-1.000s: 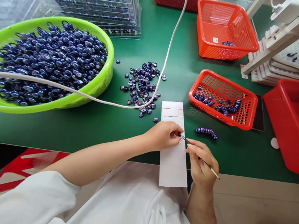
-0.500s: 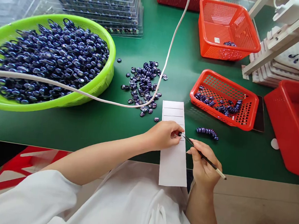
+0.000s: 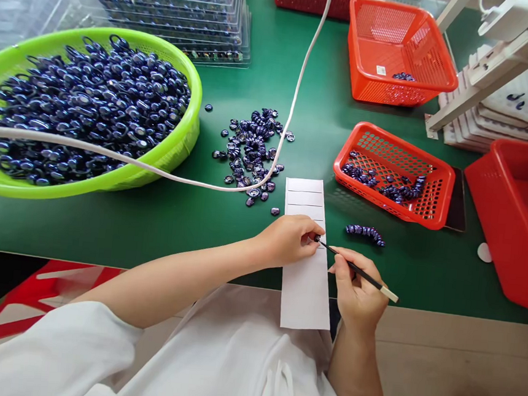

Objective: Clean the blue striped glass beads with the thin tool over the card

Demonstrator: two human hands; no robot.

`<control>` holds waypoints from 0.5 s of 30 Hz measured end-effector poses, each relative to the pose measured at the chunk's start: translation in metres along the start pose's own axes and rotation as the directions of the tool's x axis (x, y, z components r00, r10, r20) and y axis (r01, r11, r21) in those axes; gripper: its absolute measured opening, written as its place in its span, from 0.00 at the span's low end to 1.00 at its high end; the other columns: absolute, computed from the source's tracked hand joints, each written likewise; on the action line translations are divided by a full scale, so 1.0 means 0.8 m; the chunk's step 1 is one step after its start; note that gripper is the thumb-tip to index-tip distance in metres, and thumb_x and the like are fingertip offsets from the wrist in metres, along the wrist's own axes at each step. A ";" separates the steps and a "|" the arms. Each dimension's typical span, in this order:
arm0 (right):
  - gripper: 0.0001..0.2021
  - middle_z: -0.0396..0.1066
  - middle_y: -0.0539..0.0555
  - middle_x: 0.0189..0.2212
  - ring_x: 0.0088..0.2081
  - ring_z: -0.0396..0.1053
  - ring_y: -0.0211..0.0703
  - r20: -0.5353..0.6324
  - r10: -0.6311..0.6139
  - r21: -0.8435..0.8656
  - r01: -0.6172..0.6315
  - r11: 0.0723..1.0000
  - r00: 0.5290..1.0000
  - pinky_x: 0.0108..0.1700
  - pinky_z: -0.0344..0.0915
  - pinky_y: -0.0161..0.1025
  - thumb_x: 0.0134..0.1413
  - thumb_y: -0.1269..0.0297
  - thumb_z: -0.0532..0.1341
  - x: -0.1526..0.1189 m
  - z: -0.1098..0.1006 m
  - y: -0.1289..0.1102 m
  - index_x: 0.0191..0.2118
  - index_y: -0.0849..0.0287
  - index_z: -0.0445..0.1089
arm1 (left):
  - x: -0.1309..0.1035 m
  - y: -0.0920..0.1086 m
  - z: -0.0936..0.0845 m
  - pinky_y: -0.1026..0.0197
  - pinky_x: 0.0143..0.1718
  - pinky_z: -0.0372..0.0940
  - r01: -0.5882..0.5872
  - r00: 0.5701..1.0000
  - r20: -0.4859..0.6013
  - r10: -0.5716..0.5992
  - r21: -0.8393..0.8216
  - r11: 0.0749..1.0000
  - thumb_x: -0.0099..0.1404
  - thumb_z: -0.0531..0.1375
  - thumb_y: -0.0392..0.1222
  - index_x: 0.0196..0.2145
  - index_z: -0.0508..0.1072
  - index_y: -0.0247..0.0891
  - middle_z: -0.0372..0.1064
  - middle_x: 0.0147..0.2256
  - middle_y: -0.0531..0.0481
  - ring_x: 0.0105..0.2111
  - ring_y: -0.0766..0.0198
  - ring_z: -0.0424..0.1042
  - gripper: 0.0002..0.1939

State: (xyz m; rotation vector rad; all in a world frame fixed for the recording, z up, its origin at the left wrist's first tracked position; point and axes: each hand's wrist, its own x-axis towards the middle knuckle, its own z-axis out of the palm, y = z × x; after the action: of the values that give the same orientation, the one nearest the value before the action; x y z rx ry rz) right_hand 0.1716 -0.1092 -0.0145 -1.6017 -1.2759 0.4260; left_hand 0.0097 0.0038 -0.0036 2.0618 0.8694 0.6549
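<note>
My left hand [image 3: 291, 240] pinches a small dark bead [image 3: 317, 238] above a long white paper strip [image 3: 305, 288] marked with several lines. Held between the fingers of my right hand [image 3: 362, 287] is a thin black tool [image 3: 361, 272] with a pale end, and its tip meets the bead. To the right of the strip, a curved row of dark blue beads [image 3: 365, 233] lies on the green table. A loose pile of similar pieces [image 3: 252, 151] is spread beyond my left hand.
A green basket [image 3: 196, 103] heaped with dark looped pieces stands at the left. Red baskets [image 3: 441, 204] are at the right and back. A white cable [image 3: 297, 84] crosses the table, and clear trays [image 3: 244, 48] are stacked at the back.
The tool in my right hand has tilted a little, its pale end shifting up and slightly left. My left hand has hardly moved. The whole view has shifted slightly.
</note>
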 end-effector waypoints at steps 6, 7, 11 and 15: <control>0.08 0.78 0.52 0.38 0.26 0.74 0.36 -0.020 0.048 0.097 -0.046 0.994 0.999 0.31 0.72 0.37 0.60 0.67 0.64 -0.001 -0.001 -0.001 0.44 0.54 0.77 | 0.000 0.001 0.000 0.66 0.32 0.68 -0.010 1.000 -0.009 0.010 0.014 1.000 0.59 0.62 0.31 0.40 0.78 0.33 0.74 0.29 0.51 0.25 0.68 0.71 0.11; 0.08 0.78 0.52 0.38 0.26 0.74 0.36 -0.025 0.058 0.116 -0.054 0.992 0.998 0.30 0.72 0.36 0.60 0.67 0.64 -0.001 -0.001 -0.001 0.44 0.54 0.77 | 0.000 0.002 0.000 0.66 0.32 0.68 -0.008 1.000 -0.010 0.009 0.012 1.000 0.59 0.62 0.31 0.40 0.78 0.33 0.74 0.29 0.51 0.25 0.68 0.70 0.11; 0.09 0.78 0.51 0.39 0.26 0.75 0.36 -0.022 0.012 0.084 -0.010 0.996 1.000 0.31 0.73 0.37 0.60 0.68 0.64 0.000 0.000 -0.003 0.45 0.52 0.77 | 0.000 0.003 -0.001 0.66 0.31 0.67 0.005 1.000 -0.003 -0.005 0.001 1.000 0.58 0.62 0.31 0.40 0.79 0.33 0.74 0.28 0.52 0.25 0.69 0.70 0.11; 0.11 0.79 0.52 0.41 0.27 0.76 0.37 -0.043 -0.080 0.055 0.082 0.995 0.996 0.31 0.74 0.38 0.59 0.70 0.64 0.001 0.002 -0.003 0.46 0.51 0.77 | 0.002 0.004 0.001 0.67 0.31 0.66 0.006 1.000 -0.002 -0.006 -0.001 1.000 0.58 0.63 0.30 0.40 0.79 0.32 0.73 0.28 0.52 0.25 0.69 0.69 0.11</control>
State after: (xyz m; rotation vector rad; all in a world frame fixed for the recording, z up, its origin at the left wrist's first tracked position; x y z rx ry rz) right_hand 0.1693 -0.1083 -0.0130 -1.4987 -1.2821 0.3741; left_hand 0.0122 0.0028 -0.0008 2.0572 0.8757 0.6539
